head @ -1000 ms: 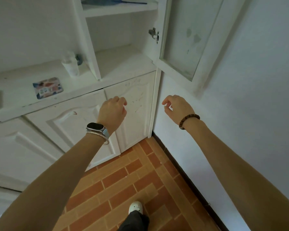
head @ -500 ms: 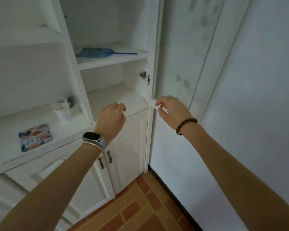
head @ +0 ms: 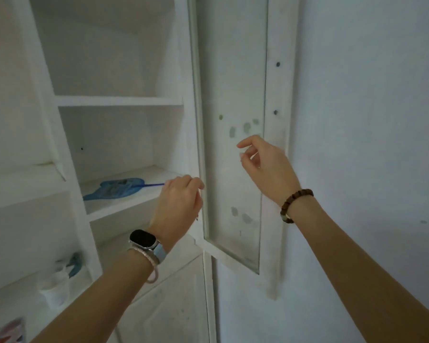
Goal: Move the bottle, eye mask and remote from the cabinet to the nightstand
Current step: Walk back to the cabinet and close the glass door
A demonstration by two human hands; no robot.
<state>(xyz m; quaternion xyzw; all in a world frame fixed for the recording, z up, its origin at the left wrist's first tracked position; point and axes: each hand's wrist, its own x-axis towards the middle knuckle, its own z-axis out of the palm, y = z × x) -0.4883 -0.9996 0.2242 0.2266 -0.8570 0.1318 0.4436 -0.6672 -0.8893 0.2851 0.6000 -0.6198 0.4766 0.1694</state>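
The white cabinet's glass door (head: 233, 169) stands open in front of me. My left hand (head: 180, 206), watch on the wrist, hovers by the door's left edge with fingers curled and nothing in it. My right hand (head: 265, 167), bead bracelet on the wrist, is raised in front of the glass with loosely spread fingers, holding nothing. A blurred white bottle-like container (head: 55, 285) stands on the low counter shelf at lower left, with a small blue object (head: 73, 264) behind it. I see no eye mask or remote.
A blue flat tool with a thin handle (head: 119, 190) lies on the middle shelf (head: 124, 209). A colourful box (head: 8, 332) shows at the bottom left corner. Lower cabinet doors (head: 169, 300) are closed. A white wall (head: 369, 144) is on the right.
My view has swung upward from the floor and lower doors to the upper shelves. Both hands have risen, the right one up along the glass door, the left to the door's edge.
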